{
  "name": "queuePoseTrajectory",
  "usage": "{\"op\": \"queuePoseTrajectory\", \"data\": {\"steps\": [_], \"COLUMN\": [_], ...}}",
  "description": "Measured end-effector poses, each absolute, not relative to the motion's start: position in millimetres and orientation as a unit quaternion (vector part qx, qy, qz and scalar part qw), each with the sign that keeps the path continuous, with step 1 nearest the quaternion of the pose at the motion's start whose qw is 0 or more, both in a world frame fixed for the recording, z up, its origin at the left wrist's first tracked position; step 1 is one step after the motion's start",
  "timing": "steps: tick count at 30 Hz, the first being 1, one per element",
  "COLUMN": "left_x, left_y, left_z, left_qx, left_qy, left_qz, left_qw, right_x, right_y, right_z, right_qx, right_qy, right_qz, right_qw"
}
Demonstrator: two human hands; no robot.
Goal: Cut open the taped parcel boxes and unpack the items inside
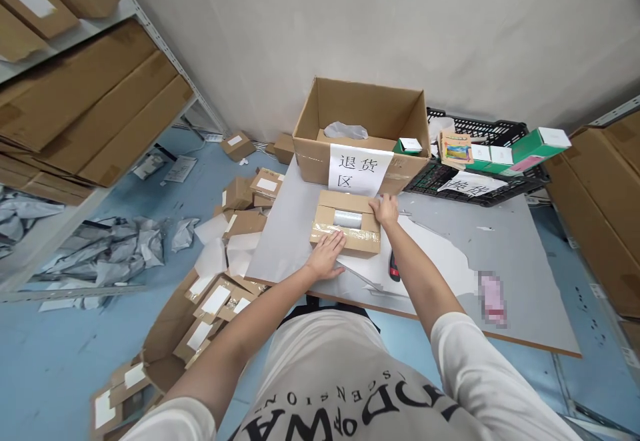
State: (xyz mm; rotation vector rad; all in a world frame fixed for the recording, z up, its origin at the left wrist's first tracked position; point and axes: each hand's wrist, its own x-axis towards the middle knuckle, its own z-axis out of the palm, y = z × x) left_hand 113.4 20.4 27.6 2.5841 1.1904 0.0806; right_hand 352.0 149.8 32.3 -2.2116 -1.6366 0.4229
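Observation:
A small cardboard box [327, 216] lies on the grey table, with shiny clear tape along its near part and a silvery-white patch in the middle of its top. My left hand [327, 254] rests on the near left part of the box, fingers stretched out over the tape. At the far right corner, my right hand [385, 210] has its fingers curled over the box's edge. White paper sheets [440, 254] lie beside and partly under the box. A red and black tool [394, 269], perhaps a cutter, is partly hidden by my right forearm.
Behind stands a large open carton [310, 161] with a paper sign, next to a black crate [535, 174] of green-and-white boxes. A blurred pink item [493, 297] is near the table's [540, 281] right front. Cardboard parcels [216, 299] crowd the floor at left, beside shelving [70, 211].

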Motion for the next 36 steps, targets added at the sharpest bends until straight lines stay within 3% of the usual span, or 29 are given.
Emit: {"op": "queuePoseTrajectory", "data": {"steps": [4, 8, 11, 16, 21, 28, 36], "left_x": [106, 88, 72, 59, 60, 86, 108], "left_y": [41, 77, 100, 118, 128, 104, 87], "left_z": [39, 49, 51, 54, 59, 54, 30], "left_qx": [0.893, 0.855, 0.808, 0.759, 0.706, 0.753, 0.739], "left_qy": [0.403, 0.452, 0.516, 0.525, 0.557, 0.588, 0.639], "left_qz": [0.068, 0.131, 0.14, 0.102, 0.099, 0.037, 0.045], "left_qw": [0.188, 0.217, 0.25, 0.371, 0.426, 0.291, 0.211], "right_x": [349, 353, 354, 354, 355, 336, 311], "right_y": [121, 83, 65, 34, -27, -59, 30], "right_z": [49, 57, 56, 55, 33, 16, 66], "right_qx": [-0.668, -0.517, -0.522, -0.544, -0.501, -0.542, -0.744], "right_qy": [-0.706, -0.841, -0.841, -0.825, -0.853, -0.824, -0.651], "right_qz": [0.06, 0.119, 0.132, 0.134, 0.125, 0.143, 0.136], "right_qw": [0.228, 0.106, 0.053, 0.08, 0.079, 0.088, 0.062]}}
